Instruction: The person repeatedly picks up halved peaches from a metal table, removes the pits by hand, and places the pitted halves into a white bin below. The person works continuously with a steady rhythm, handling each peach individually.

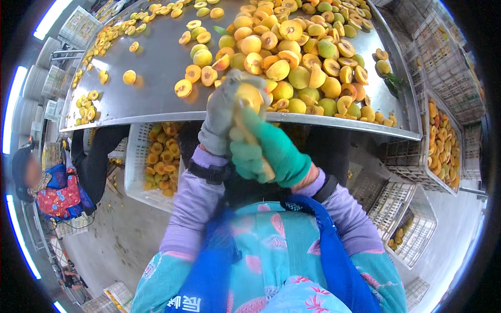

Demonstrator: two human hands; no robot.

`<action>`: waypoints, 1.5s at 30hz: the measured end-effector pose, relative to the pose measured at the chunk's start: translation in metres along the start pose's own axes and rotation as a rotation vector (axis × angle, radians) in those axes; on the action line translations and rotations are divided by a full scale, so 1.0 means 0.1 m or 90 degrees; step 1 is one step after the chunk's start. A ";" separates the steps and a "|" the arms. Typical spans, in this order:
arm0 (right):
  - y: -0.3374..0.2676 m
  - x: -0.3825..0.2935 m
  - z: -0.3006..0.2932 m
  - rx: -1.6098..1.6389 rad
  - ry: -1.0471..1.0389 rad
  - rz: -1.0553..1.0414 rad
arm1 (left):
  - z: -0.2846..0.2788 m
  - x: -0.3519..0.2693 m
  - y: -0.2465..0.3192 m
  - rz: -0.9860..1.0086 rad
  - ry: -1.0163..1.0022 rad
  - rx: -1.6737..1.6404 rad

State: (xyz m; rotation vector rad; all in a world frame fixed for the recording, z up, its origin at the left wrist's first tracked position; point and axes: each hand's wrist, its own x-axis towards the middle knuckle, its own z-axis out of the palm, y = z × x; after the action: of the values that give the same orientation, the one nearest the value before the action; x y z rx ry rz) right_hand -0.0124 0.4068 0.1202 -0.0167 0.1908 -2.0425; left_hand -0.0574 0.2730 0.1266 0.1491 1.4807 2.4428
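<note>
My left hand (pixel 221 113), in a grey glove, holds a yellow stone-fruit half (pixel 250 97), probably peach, above the near edge of a metal table (pixel 156 88). My right hand (pixel 280 150), gloved in green, grips a tool with a light tan handle (pixel 267 171). Its working end meets the fruit, but blur and fingers hide its shape. Just beyond both hands lies a large heap of yellow fruit (pixel 291 74), mostly halves, several with stones still in them.
Below the table's edge at left stands a white plastic crate (pixel 135 168) of hollowed halves. Another filled crate (pixel 411 152) is at right, with more crates (pixel 420 231) on the floor. A person (pixel 64 191) sits at far left. Loose halves (pixel 129 77) dot the tabletop.
</note>
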 end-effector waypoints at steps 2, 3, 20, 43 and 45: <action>-0.05 0.01 0.03 -0.006 -0.125 0.030 | 0.01 -0.07 0.03 0.087 0.160 -0.221; -0.03 -0.02 0.09 -0.034 -0.163 0.025 | -0.22 -0.11 -0.07 0.234 0.394 0.053; 0.06 -0.01 -0.19 -0.810 0.458 -0.344 | -1.26 0.23 0.50 -0.101 0.255 0.472; 0.19 0.19 -0.07 -0.562 0.377 -0.215 | -0.20 -0.07 -0.11 0.131 0.240 0.349; 0.11 0.23 -0.14 -0.240 0.152 -0.104 | -0.22 -0.05 0.01 0.033 0.166 0.273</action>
State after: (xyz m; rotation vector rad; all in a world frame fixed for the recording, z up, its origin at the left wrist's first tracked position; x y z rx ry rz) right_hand -0.0148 0.3837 0.1032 -0.0234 0.7435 -2.1401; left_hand -0.0577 0.2525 0.1175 -0.0502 2.1264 2.2118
